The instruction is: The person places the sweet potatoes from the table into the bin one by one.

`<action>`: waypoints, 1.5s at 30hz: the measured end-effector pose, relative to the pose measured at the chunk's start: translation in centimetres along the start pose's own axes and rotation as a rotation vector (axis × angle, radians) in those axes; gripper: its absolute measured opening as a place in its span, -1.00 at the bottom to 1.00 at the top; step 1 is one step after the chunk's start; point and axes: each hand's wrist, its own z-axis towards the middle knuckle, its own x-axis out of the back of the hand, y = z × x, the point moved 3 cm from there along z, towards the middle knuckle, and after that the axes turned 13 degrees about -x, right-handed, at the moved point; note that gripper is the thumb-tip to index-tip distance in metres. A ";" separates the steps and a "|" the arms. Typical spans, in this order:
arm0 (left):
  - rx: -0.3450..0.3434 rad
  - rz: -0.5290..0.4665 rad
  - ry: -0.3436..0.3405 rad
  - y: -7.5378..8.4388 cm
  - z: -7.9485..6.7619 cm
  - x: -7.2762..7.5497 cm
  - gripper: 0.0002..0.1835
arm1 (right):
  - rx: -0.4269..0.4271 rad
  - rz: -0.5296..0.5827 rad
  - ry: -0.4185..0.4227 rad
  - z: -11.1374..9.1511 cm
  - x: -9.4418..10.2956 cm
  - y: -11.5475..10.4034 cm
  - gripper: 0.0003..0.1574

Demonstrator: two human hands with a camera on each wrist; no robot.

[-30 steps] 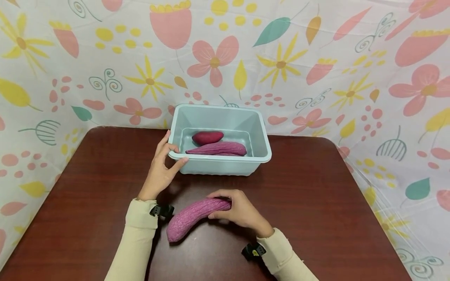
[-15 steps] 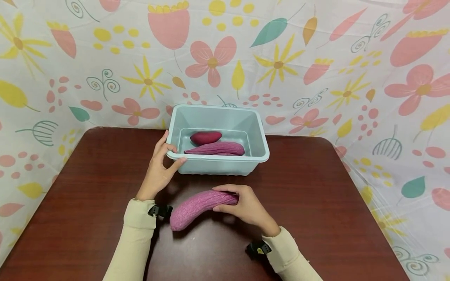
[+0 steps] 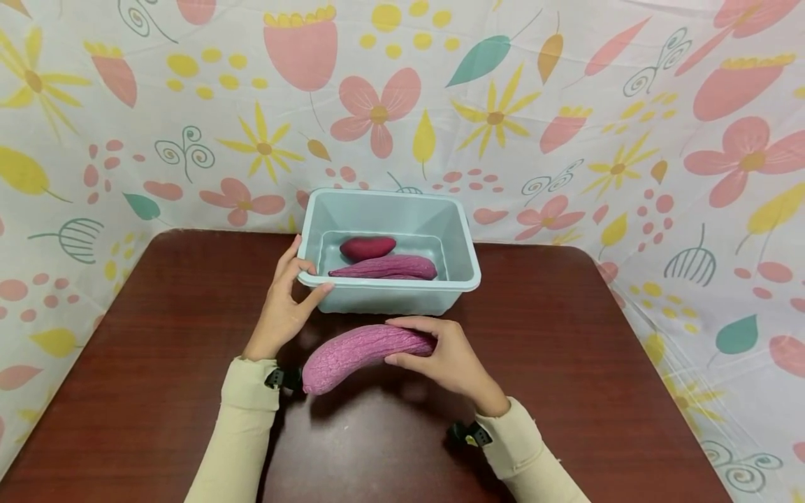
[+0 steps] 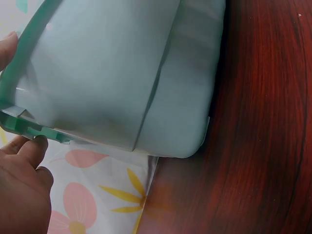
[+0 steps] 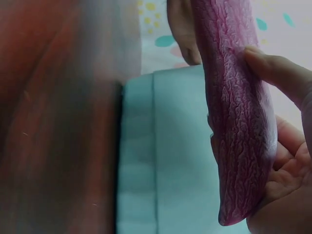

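My right hand [image 3: 455, 360] grips the right end of a long, curved, wrinkled purple vegetable [image 3: 352, 353] shaped like an eggplant. In the head view it is raised above the tabletop, its shadow below. The right wrist view shows the thumb [image 5: 273, 70] on one side of the vegetable and fingers on the other. My left hand [image 3: 279, 314] holds the front left corner of a light blue plastic bin [image 3: 393, 299] by its rim. Inside lie a similar purple vegetable [image 3: 396, 266] and a shorter dark red one [image 3: 367, 247], like a sweet potato; the front wall partly hides the purple one.
The bin stands near the back edge of a dark brown wooden table [image 3: 553, 349]. Behind it and along the sides hangs a white flower-patterned cloth [image 3: 377, 63].
My right hand has lifted the purple vegetable off the table and carried it closer to the bin and slightly right. My left hand keeps its hold on the bin's corner.
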 end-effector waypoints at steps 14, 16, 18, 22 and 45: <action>-0.008 0.025 0.011 -3.2 -0.2 -0.1 -0.72 | 0.053 -0.014 0.085 0.6 1.7 -1.7 -0.42; -0.014 0.019 0.013 -3.2 -0.2 -0.1 -0.72 | 0.067 -0.020 0.102 0.7 2.0 -1.9 -0.42; -0.023 0.016 0.014 -3.2 -0.2 -0.1 -0.73 | 0.081 -0.020 0.118 0.9 2.3 -2.2 -0.41; -0.039 0.023 0.012 -3.3 -0.4 -0.1 -0.74 | 0.098 -0.025 0.163 1.3 2.9 -2.8 -0.39; -0.020 0.016 -0.011 -3.2 -0.4 -0.1 -0.73 | -0.011 0.032 0.285 7.6 5.9 -3.1 -0.38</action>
